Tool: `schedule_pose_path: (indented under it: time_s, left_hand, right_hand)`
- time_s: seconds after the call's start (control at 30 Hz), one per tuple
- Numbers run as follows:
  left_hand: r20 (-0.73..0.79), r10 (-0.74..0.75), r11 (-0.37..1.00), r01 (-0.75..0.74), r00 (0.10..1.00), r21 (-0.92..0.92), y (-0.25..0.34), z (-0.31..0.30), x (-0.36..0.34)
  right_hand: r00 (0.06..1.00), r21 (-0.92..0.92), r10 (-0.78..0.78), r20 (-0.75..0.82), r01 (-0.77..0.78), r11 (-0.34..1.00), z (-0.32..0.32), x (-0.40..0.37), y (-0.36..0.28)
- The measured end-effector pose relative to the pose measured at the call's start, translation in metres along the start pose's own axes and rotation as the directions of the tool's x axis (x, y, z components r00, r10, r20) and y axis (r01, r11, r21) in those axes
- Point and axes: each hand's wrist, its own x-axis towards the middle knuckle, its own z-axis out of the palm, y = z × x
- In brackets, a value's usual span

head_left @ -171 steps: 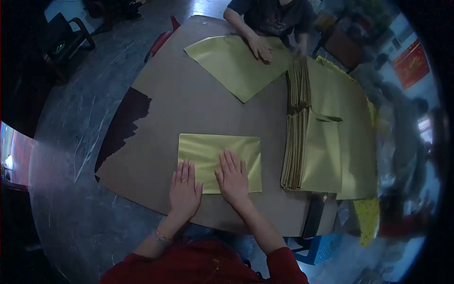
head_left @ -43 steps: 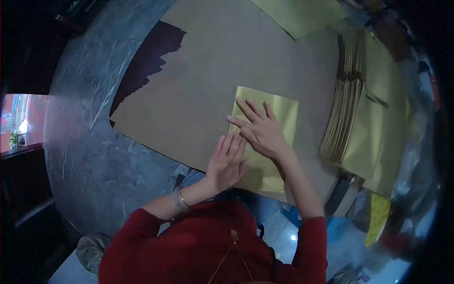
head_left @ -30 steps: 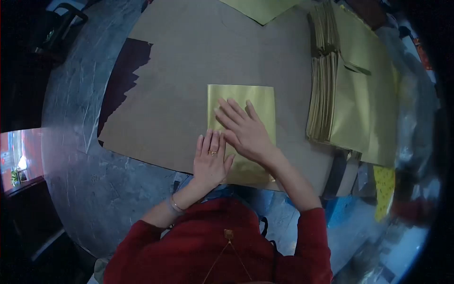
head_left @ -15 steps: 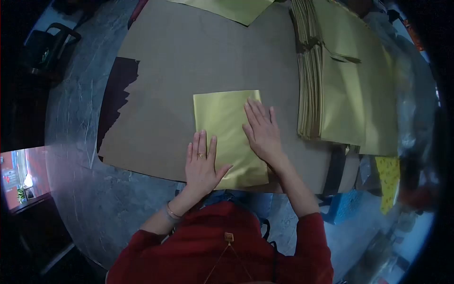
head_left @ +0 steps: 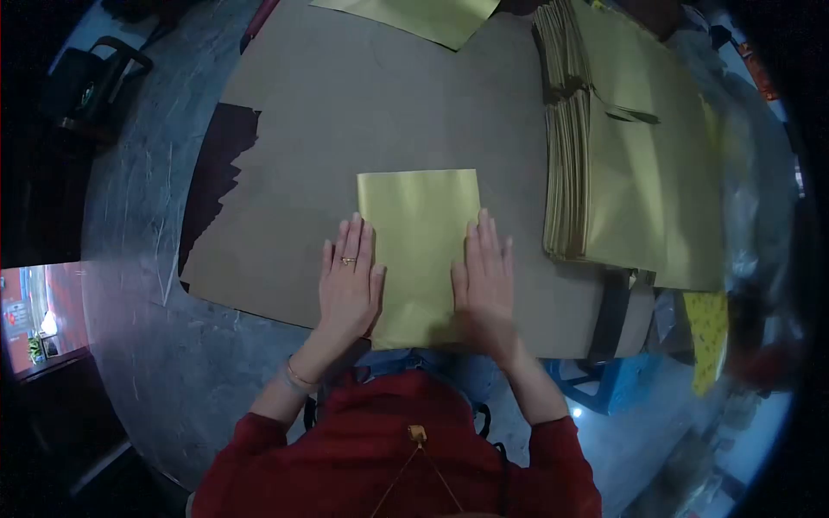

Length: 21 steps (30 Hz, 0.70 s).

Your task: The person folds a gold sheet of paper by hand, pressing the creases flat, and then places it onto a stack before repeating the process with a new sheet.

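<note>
A gold-coloured folded paper sheet (head_left: 419, 250) lies flat on the brown board-topped table (head_left: 285, 198), close to its front edge. Along the sheet's left edge rests my left hand (head_left: 348, 281), fingers stretched forward, a ring on one finger. My right hand (head_left: 485, 281) lies along the right edge in the same way, its thumb over the paper. Neither hand has anything gripped in it. Whether each palm presses on the sheet's edge or on the board beside it is hard to tell.
A thick stack of folded gold paper (head_left: 635, 190) stands at the right of the table. Another gold sheet (head_left: 423, 17) lies at the far edge. The board's covering is torn at the left, showing a dark patch (head_left: 216, 164). A blue stool (head_left: 609, 388) is below the right edge.
Both hands have moved outward from on top of the paper to its left and right edges. The right hand has also come nearer to me. The sheet looks almost unmoved.
</note>
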Motion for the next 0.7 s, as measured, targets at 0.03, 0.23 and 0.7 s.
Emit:
schedule_pose_path:
  time_s: [0.03,0.23,0.7]
  left_hand:
    - [0.01,0.009,0.999,-0.01,1.0,0.032,-0.003,0.001,0.002]
    - [0.015,0.031,0.997,-0.032,0.999,0.075,-0.007,0.008,0.008]
    - [-0.066,0.061,0.994,-0.054,0.996,0.091,-0.011,0.012,0.007]
  right_hand:
    - [0.997,0.031,-0.029,0.065,0.027,0.999,-0.005,-0.008,-0.011]
    - [0.983,0.115,-0.108,0.148,0.091,0.989,0.02,-0.032,-0.038]
    - [0.985,0.049,-0.066,0.159,0.058,0.997,0.016,-0.044,-0.019]
